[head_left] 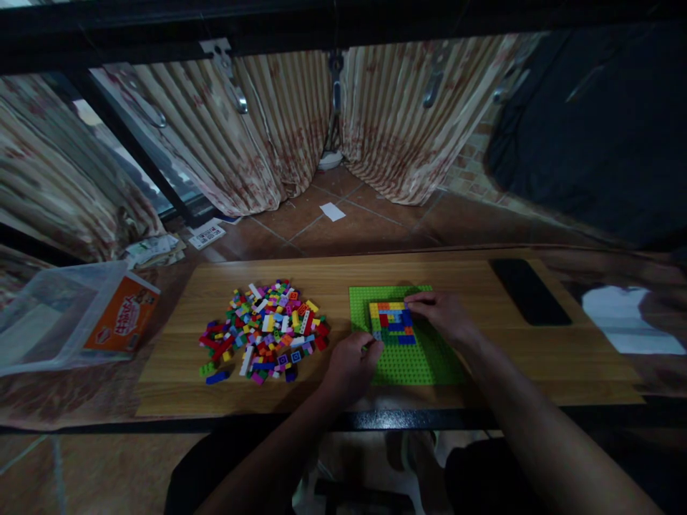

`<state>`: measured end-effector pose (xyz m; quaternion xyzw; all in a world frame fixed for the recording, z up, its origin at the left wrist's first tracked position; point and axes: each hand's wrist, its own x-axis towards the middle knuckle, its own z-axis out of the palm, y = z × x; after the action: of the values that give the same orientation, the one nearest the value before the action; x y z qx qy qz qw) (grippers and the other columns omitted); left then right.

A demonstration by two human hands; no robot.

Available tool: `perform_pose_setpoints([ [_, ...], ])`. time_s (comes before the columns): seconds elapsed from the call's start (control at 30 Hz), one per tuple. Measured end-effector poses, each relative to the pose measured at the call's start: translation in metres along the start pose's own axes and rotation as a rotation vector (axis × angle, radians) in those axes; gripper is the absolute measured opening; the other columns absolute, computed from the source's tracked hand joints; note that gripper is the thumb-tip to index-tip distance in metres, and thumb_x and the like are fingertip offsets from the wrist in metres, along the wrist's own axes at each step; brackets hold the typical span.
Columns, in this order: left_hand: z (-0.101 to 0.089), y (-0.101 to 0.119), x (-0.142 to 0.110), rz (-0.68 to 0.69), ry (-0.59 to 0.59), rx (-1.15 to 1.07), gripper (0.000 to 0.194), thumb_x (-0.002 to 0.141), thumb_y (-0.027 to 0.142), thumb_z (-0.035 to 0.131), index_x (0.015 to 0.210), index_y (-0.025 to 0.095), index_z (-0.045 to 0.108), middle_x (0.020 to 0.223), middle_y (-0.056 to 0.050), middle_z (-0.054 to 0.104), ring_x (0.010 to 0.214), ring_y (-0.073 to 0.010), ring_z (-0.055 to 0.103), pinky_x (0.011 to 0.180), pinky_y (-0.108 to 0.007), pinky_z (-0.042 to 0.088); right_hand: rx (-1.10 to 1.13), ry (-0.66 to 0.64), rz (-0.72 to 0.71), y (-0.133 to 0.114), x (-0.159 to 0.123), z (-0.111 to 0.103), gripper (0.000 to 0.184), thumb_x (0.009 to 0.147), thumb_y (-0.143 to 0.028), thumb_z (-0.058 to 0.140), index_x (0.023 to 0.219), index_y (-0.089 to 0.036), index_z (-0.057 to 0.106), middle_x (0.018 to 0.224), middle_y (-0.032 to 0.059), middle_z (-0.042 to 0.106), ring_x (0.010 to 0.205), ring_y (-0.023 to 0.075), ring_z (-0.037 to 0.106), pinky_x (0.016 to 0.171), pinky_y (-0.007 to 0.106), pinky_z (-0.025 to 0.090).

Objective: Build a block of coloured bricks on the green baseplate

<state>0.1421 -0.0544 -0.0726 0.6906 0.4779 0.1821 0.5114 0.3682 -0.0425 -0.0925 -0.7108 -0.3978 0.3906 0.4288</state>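
Observation:
A green studded baseplate lies on the wooden board. On it sits a low square of toy bricks in yellow, orange, red, blue and green. My left hand is at the square's lower left corner, fingers curled together over the plate's edge; whatever is between the fingertips is hidden. At the upper right corner, my right hand has its thumb and fingers closed at a small blue brick. Left of the plate, a loose heap of mixed coloured toy bricks is spread out.
A black phone-like slab lies at the right of the wooden board. A clear plastic bin with an orange label stands left, beyond the board. White paper lies off the right side. Curtains hang behind.

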Motion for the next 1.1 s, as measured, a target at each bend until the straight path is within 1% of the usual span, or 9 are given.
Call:
perform_pose_setpoints([
  [0.2,0.001,-0.001,0.0,0.002,0.002,0.018,0.028,0.087,0.034,0.048,0.063,0.018,0.046,0.059,0.004,0.042,0.06,-0.0112,0.043,0.059,-0.024,0.03,-0.106,0.026,-0.077,-0.002,0.0,-0.001,0.018,0.062,-0.034,0.07,0.074,-0.02,0.076,0.074,0.005,0.075,0.068,0.0218,0.067,0.073,0.038,0.052],
  [0.47,0.0,0.0,0.0,-0.04,-0.017,-0.056,0.027,0.087,0.035,0.047,0.066,0.019,0.048,0.061,0.002,0.049,0.062,-0.0128,0.051,0.057,-0.024,0.034,-0.063,-0.043,-0.037,0.0,0.003,-0.003,0.019,0.065,-0.033,0.07,0.078,-0.02,0.075,0.072,0.0038,0.074,0.064,0.0194,0.066,0.069,0.036,0.054],
  [0.57,-0.002,0.0,0.001,-0.076,-0.022,-0.196,0.027,0.089,0.036,0.044,0.07,0.018,0.052,0.064,0.001,0.053,0.056,-0.0119,0.052,0.055,-0.024,0.037,-0.084,0.058,-0.087,-0.003,-0.003,-0.003,0.022,0.07,-0.036,0.066,0.083,-0.019,0.074,0.071,0.0041,0.073,0.063,0.0193,0.066,0.066,0.035,0.054],
  [0.67,-0.005,-0.001,0.005,-0.122,-0.018,-0.401,0.03,0.089,0.039,0.043,0.074,0.017,0.056,0.072,-0.001,0.059,0.052,-0.0101,0.051,0.051,-0.023,0.037,-0.112,0.149,-0.228,-0.015,-0.017,0.001,0.025,0.076,-0.04,0.064,0.086,-0.019,0.074,0.078,0.0053,0.074,0.069,0.0194,0.067,0.068,0.035,0.054],
  [0.73,-0.007,-0.001,0.006,-0.171,-0.034,-0.565,0.031,0.087,0.041,0.047,0.076,0.015,0.059,0.076,-0.002,0.061,0.052,-0.0092,0.051,0.05,-0.023,0.037,-0.084,0.101,-0.324,-0.024,-0.031,0.008,0.025,0.079,-0.041,0.063,0.089,-0.02,0.073,0.086,0.0054,0.074,0.075,0.0193,0.067,0.071,0.034,0.054],
  [0.8,-0.01,-0.001,0.007,-0.214,-0.072,-0.709,0.032,0.085,0.043,0.05,0.079,0.013,0.062,0.077,-0.004,0.062,0.051,-0.009,0.052,0.05,-0.023,0.038,-0.079,-0.012,-0.409,-0.031,-0.045,0.016,0.022,0.082,-0.039,0.062,0.09,-0.021,0.072,0.09,0.005,0.073,0.081,0.019,0.067,0.074,0.034,0.054],
  [0.93,-0.01,-0.002,0.005,-0.237,-0.111,-0.886,0.032,0.083,0.043,0.055,0.074,0.013,0.06,0.067,-0.001,0.059,0.049,-0.0091,0.052,0.052,-0.023,0.038,-0.145,-0.225,-0.526,-0.037,-0.067,0.035,0.02,0.084,-0.035,0.063,0.098,-0.022,0.07,0.094,0.0044,0.071,0.085,0.0175,0.066,0.077,0.032,0.053],
  [1.0,-0.009,-0.002,0.003,-0.244,-0.132,-0.94,0.031,0.083,0.043,0.055,0.073,0.014,0.06,0.062,0.001,0.056,0.048,-0.0087,0.051,0.052,-0.023,0.037,-0.174,-0.266,-0.543,-0.036,-0.071,0.042,0.02,0.084,-0.033,0.064,0.1,-0.022,0.069,0.092,0.0034,0.07,0.083,0.0166,0.066,0.076,0.031,0.053],
  [1.1,-0.006,-0.003,0.002,-0.229,-0.168,-0.98,0.032,0.083,0.044,0.056,0.078,0.013,0.063,0.063,0.0,0.058,0.05,-0.0087,0.052,0.052,-0.022,0.036,-0.206,-0.23,-0.541,-0.034,-0.073,0.05,0.015,0.083,-0.03,0.065,0.095,-0.021,0.069,0.089,0.0027,0.07,0.081,0.0166,0.065,0.075,0.031,0.052],
])
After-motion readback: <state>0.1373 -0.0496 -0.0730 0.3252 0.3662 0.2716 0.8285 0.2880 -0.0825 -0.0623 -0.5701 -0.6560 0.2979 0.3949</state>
